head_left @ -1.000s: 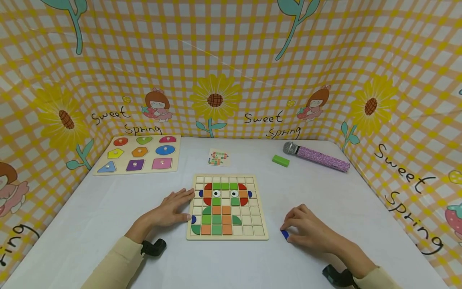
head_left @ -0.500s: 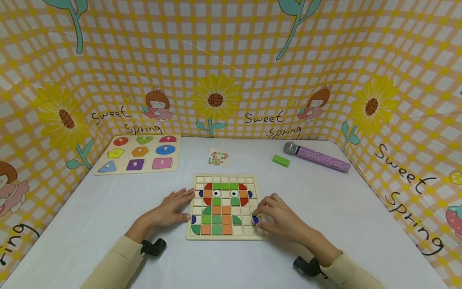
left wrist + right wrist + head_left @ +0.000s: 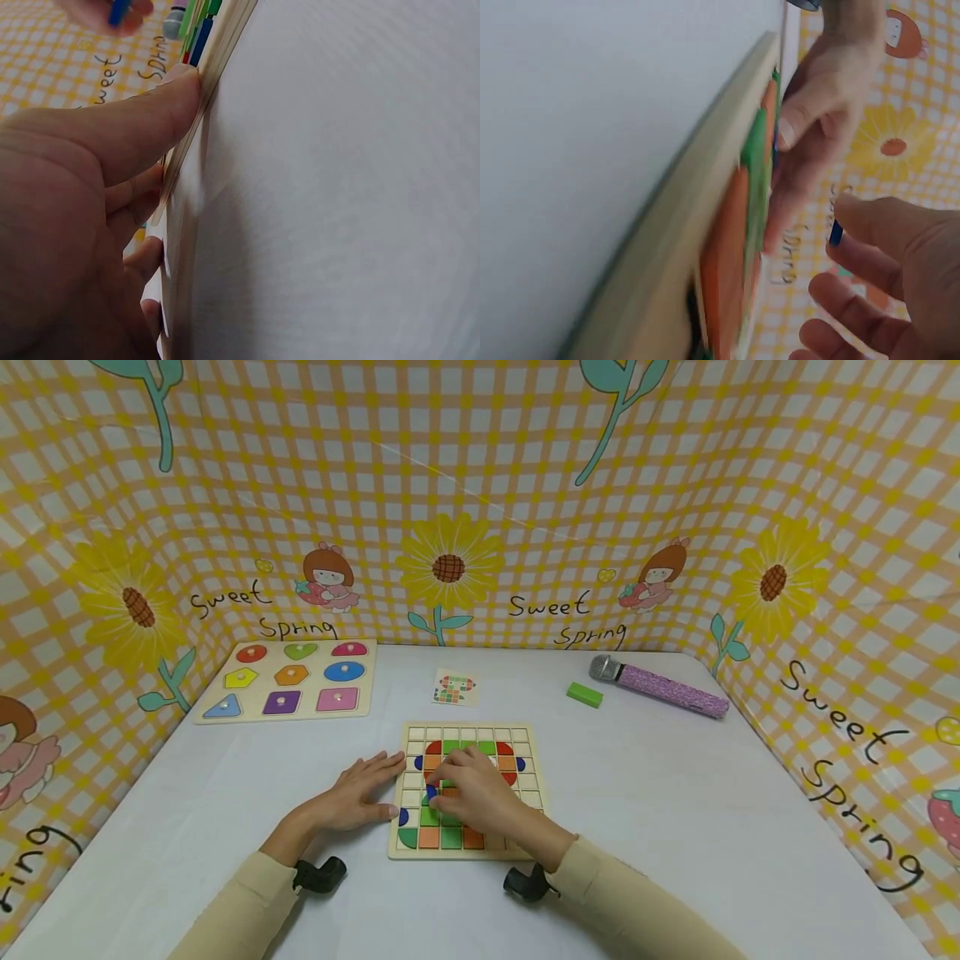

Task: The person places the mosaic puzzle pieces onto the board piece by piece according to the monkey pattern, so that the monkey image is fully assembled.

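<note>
A square wooden grid board (image 3: 530,735) lies mid-table, with orange, green, red and blue pieces and two eye pieces in its cells. My right hand (image 3: 476,793) is over the board's middle, pinching a small blue rounded piece (image 3: 431,793) between thumb and index finger. In the right wrist view the blue piece (image 3: 836,233) shows edge-on, held above the board. My left hand (image 3: 352,797) rests flat on the table, its thumb and fingertips against the board's left edge. The left wrist view shows the left thumb (image 3: 161,105) against that edge. Some of the pattern is hidden under my right hand.
Behind the board lies a small pattern card (image 3: 454,687). A shape puzzle with knobs (image 3: 258,717) is at the back left. A green block (image 3: 584,695) and a glittery purple microphone (image 3: 671,687) lie at the back right. Checked cloth walls surround the table.
My right hand has carried the blue piece left, from the table right of the board, across its right edge, to over its middle-left cells. My left hand has stayed in place.
</note>
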The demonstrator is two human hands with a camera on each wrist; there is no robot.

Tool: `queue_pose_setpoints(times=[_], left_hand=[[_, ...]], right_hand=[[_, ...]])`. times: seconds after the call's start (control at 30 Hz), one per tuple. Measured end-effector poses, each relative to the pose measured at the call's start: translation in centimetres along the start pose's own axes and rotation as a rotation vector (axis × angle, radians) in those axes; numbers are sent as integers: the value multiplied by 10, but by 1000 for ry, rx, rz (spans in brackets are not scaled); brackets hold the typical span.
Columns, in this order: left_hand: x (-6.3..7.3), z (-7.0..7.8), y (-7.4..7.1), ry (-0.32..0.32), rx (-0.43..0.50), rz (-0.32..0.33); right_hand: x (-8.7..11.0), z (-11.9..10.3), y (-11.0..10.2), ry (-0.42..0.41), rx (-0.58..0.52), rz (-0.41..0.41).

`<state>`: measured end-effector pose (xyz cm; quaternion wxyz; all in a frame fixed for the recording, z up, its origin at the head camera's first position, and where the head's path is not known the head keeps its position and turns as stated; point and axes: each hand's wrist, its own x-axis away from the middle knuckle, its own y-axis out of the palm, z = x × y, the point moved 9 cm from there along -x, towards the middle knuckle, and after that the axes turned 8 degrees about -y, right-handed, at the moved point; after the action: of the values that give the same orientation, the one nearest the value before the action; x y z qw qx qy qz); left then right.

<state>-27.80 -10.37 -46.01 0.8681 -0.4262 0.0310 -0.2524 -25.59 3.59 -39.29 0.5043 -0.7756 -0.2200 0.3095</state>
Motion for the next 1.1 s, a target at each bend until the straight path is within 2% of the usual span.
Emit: queue_pose_setpoints(times=[0.3, 0.6, 1.1], left_hand=[[1, 2, -1, 4, -3, -1], [1, 2, 0, 15, -3, -6], [0, 1, 0, 14, -14, -4]], right_hand=[[-17, -3, 18, 65, 35, -38], [-21, 2, 29, 51, 44, -51], [-24, 3, 35, 72, 50, -72]])
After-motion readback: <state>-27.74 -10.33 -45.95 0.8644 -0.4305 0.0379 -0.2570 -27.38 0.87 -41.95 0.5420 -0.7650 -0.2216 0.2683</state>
